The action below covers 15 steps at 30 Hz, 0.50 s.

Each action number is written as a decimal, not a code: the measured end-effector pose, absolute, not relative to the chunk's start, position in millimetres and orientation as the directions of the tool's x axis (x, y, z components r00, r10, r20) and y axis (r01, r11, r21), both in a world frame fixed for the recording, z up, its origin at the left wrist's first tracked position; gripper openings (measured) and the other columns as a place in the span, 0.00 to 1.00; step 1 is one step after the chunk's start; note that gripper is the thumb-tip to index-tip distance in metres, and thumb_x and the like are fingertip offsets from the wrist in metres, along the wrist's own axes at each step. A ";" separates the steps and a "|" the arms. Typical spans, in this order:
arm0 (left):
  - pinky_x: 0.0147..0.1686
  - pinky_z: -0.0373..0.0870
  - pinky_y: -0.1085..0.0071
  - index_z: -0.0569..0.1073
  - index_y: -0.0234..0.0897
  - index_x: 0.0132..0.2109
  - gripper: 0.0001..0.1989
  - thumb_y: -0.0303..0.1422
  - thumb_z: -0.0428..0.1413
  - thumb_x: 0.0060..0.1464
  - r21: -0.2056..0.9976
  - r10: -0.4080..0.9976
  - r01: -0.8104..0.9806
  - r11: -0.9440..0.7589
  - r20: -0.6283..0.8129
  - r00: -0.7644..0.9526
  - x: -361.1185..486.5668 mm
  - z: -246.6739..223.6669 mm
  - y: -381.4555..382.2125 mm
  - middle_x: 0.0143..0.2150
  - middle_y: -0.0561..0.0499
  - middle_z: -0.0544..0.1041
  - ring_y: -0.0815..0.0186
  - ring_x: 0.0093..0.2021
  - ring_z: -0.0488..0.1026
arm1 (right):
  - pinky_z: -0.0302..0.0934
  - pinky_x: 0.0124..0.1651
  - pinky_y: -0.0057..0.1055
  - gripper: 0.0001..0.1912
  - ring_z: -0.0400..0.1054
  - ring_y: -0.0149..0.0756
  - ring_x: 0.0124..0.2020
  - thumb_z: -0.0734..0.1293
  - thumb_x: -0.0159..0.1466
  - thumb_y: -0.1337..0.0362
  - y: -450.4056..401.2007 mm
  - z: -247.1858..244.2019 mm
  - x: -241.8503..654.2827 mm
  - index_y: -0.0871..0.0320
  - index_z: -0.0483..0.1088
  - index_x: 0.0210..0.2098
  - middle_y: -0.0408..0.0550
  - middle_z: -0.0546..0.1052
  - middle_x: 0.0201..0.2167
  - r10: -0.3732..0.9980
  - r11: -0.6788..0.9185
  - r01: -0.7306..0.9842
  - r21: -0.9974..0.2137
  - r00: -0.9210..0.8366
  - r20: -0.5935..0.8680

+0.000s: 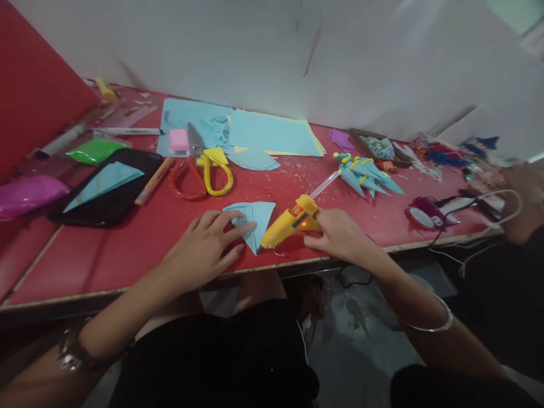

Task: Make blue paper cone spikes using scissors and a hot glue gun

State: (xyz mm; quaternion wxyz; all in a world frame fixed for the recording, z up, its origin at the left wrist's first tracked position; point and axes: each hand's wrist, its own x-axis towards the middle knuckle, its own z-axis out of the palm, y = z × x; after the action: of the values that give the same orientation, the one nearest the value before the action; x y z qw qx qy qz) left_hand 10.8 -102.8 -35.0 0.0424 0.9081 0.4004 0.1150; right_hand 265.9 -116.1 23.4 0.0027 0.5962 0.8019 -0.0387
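Observation:
My right hand (pixel 340 235) is wrapped round the handle of a yellow hot glue gun (pixel 287 224) with a small orange light lit on its side. A clear glue stick (pixel 325 184) juts from its back end. The nozzle points down and left, close to a light blue paper wedge (pixel 261 218) on the red table. My left hand (pixel 208 241) lies on the left part of that wedge, fingers stretched out. Scissors (pixel 198 164) with one red and one yellow handle lie beyond my left hand.
A blue paper cone cluster with yellow beads (pixel 365 173) lies at right, and blue sheets (pixel 272 133) near the wall. At left, a black phone (pixel 117 198) carries folded blue paper. A purple device (pixel 429 214) with cables sits near another person's hand (pixel 521 192).

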 end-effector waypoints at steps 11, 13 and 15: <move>0.47 0.63 0.54 0.65 0.50 0.59 0.21 0.39 0.41 0.60 0.168 0.742 0.723 -0.670 0.174 0.647 11.7 -35.4 -102.1 0.57 0.45 0.66 0.54 0.52 0.64 | 0.44 0.24 0.27 0.07 0.54 0.29 0.19 0.61 0.53 0.64 -113.2 23.6 269.6 0.60 0.67 0.30 0.43 0.65 0.18 0.962 0.266 0.963 -0.046 -0.268 -0.049; 0.48 0.63 0.54 0.65 0.50 0.59 0.22 0.39 0.41 0.60 0.169 0.740 0.721 -0.672 0.175 0.649 11.5 -35.6 -102.2 0.56 0.46 0.66 0.54 0.52 0.64 | 0.44 0.24 0.28 0.08 0.54 0.30 0.19 0.61 0.53 0.64 -112.2 22.4 271.1 0.60 0.68 0.30 0.43 0.65 0.18 0.963 0.263 0.964 -0.046 -0.265 -0.048; 0.48 0.63 0.54 0.65 0.50 0.59 0.22 0.39 0.40 0.60 0.169 0.742 0.723 -0.670 0.174 0.648 11.5 -35.4 -102.4 0.56 0.46 0.66 0.54 0.52 0.64 | 0.44 0.24 0.28 0.08 0.54 0.30 0.20 0.60 0.53 0.64 -111.4 21.3 272.5 0.60 0.67 0.30 0.44 0.65 0.18 0.963 0.264 0.964 -0.038 -0.265 -0.038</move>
State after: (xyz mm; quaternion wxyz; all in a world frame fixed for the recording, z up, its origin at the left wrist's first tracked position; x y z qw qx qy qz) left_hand 11.5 -102.4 -35.4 0.0419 0.9067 0.4038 0.1145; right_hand 272.5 -111.4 21.3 0.0035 0.6062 0.7949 -0.0264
